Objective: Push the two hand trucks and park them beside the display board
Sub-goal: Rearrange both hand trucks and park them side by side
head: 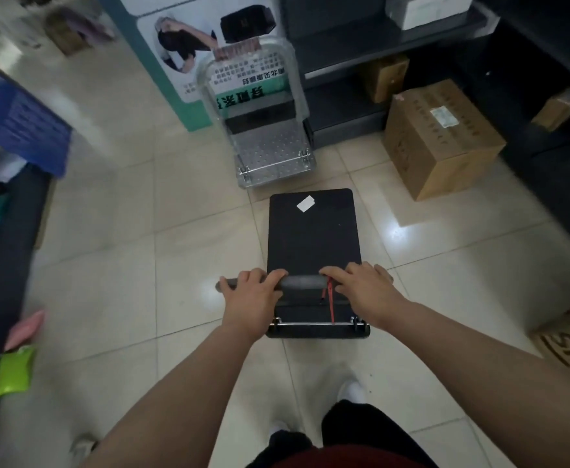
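A black flat-deck hand truck (314, 231) stands on the tiled floor in front of me, a white label near its far end. My left hand (253, 295) and my right hand (361, 288) both grip its grey handle bar (302, 282), one at each end. Just beyond its front edge stands a silver perforated hand truck (273, 153) with its handle upright. That truck is parked against the green-and-white display board (175, 55), which leans at the end of a dark shelf.
A large cardboard box (442, 140) sits on the floor to the right of the silver truck. Dark shelving (361, 62) with boxes runs along the back and right. A blue box (17, 126) and packets lie on a dark ledge at left.
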`<action>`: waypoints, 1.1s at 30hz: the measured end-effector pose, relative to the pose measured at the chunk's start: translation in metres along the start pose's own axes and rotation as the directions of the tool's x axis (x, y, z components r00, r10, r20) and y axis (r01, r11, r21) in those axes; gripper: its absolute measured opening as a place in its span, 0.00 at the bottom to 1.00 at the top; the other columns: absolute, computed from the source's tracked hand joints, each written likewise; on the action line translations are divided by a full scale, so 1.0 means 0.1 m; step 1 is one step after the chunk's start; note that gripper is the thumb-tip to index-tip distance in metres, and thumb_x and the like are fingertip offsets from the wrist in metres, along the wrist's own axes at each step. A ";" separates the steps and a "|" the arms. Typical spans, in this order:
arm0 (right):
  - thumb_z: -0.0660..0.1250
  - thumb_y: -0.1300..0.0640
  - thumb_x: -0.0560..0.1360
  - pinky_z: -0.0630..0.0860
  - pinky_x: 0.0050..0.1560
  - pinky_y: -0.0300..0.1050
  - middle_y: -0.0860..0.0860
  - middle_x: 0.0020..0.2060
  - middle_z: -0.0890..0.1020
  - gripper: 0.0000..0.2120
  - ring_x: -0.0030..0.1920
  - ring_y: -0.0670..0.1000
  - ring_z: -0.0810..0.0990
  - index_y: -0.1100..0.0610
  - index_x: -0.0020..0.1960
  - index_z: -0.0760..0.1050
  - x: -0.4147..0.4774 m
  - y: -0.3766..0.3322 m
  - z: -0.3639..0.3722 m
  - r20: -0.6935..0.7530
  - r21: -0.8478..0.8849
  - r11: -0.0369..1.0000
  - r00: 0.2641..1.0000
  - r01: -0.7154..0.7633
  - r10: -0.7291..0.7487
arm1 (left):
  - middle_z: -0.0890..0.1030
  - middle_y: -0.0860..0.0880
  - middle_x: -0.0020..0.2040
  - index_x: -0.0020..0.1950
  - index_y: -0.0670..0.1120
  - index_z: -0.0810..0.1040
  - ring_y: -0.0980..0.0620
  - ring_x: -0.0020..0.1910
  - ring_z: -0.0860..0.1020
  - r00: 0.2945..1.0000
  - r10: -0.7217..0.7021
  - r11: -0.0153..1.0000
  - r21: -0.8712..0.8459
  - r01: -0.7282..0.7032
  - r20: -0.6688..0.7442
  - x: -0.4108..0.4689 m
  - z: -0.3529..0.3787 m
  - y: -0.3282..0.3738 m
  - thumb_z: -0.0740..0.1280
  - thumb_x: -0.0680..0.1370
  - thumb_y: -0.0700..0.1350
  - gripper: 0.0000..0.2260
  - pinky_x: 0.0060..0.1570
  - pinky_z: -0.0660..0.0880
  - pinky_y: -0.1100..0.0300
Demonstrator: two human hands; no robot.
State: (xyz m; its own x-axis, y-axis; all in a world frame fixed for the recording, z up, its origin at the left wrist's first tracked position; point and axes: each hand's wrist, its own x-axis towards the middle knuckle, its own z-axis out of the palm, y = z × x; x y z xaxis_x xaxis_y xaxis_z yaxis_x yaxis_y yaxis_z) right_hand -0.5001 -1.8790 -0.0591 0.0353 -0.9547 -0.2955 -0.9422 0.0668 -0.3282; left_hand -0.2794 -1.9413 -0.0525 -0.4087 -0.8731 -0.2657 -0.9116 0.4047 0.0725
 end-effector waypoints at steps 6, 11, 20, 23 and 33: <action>0.55 0.53 0.80 0.65 0.58 0.51 0.50 0.49 0.74 0.19 0.51 0.55 0.71 0.38 0.68 0.59 -0.23 -0.22 0.21 -0.073 -0.010 0.999 0.996 0.050 -0.051 | 0.72 0.51 0.60 0.67 0.63 0.63 0.48 0.61 0.68 0.998 -0.052 0.996 -0.075 0.054 0.024 -0.39 0.05 -0.12 0.53 0.81 0.53 0.15 0.62 0.56 0.37; 0.55 0.52 0.80 0.64 0.61 0.50 0.51 0.52 0.75 0.18 0.54 0.55 0.72 0.40 0.69 0.62 -0.43 -0.47 0.30 -0.120 -0.086 0.993 0.988 0.083 -0.093 | 0.72 0.52 0.60 0.68 0.64 0.62 0.47 0.61 0.68 0.990 -0.137 0.982 -0.128 0.138 0.017 -0.87 0.17 -0.19 0.54 0.82 0.50 0.15 0.63 0.56 0.33; 0.60 0.61 0.77 0.62 0.63 0.53 0.50 0.56 0.74 0.25 0.61 0.56 0.69 0.40 0.69 0.61 -0.52 -1.13 0.59 -0.063 -0.152 0.979 0.987 0.134 -0.145 | 0.70 0.53 0.62 0.70 0.67 0.60 0.47 0.62 0.65 0.948 -0.318 0.922 -0.229 0.311 0.009 -1.55 0.40 -0.56 0.56 0.82 0.47 0.20 0.64 0.53 0.28; 0.58 0.59 0.78 0.63 0.62 0.52 0.50 0.56 0.74 0.24 0.59 0.55 0.69 0.39 0.70 0.60 -0.43 -1.26 0.61 -0.049 -0.167 0.970 0.981 0.179 -0.189 | 0.70 0.53 0.62 0.70 0.67 0.60 0.47 0.63 0.65 0.940 -0.339 0.909 -0.246 0.335 0.029 -1.59 0.37 -0.73 0.55 0.82 0.47 0.20 0.64 0.53 0.29; 0.53 0.54 0.81 0.66 0.58 0.54 0.51 0.53 0.74 0.19 0.55 0.56 0.71 0.38 0.69 0.60 0.30 -1.28 0.37 0.021 -0.190 0.949 0.968 0.251 -0.251 | 0.71 0.53 0.61 0.69 0.66 0.61 0.48 0.63 0.65 0.915 -0.392 0.875 -0.269 0.402 0.094 -1.04 0.13 -0.99 0.55 0.82 0.47 0.19 0.65 0.54 0.30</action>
State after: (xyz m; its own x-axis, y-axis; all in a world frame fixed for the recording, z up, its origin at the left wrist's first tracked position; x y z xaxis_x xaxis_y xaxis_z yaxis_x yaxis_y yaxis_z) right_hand -0.3659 -1.9051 -0.0590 0.2779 -0.9344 -0.2228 -0.9488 -0.2308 -0.2156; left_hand -0.1460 -1.8875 -0.0446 -0.0130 -0.9320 -0.3623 -0.9741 -0.0700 0.2150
